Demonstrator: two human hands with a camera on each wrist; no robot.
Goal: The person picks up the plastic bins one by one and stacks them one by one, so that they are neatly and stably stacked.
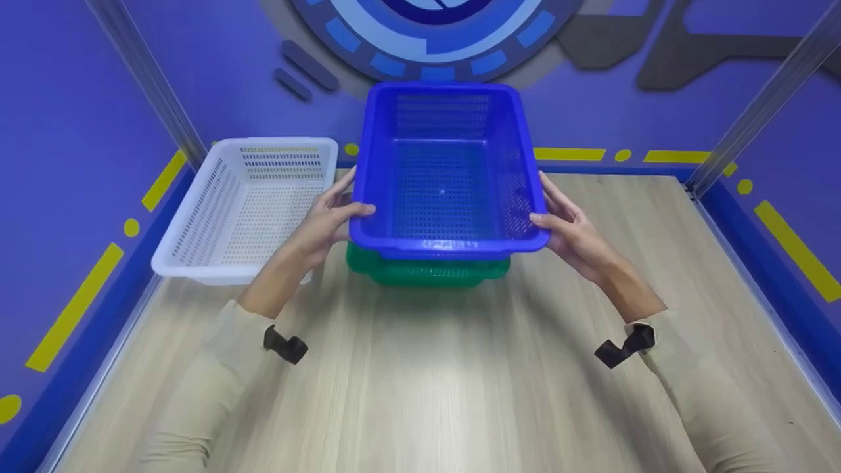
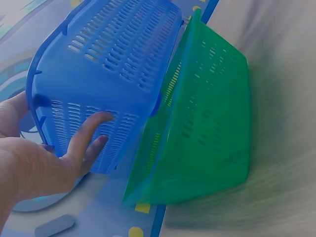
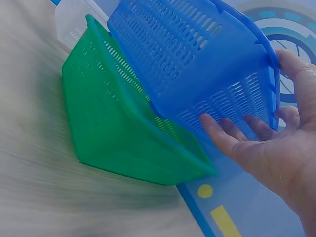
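Tabletop (image 1: 420, 381) light wood grain, blue border, purple walls with yellow stripes around. Blue basket (image 1: 447, 171) raised above green basket (image 1: 427, 270), tilted. Left hand (image 1: 325, 220) and right hand (image 1: 568, 226) grip its sides, thumbs over rim, fingers against walls. White basket (image 1: 246, 207) rests at left, near corner.

We get bright even overhead light, glare on the table (image 1: 420, 387) at 6 o'clock, motion-blurred wrist views.

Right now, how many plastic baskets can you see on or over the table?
3. The blue basket is held up by both hands, the green basket sits under it, and the white basket rests at the table's left.
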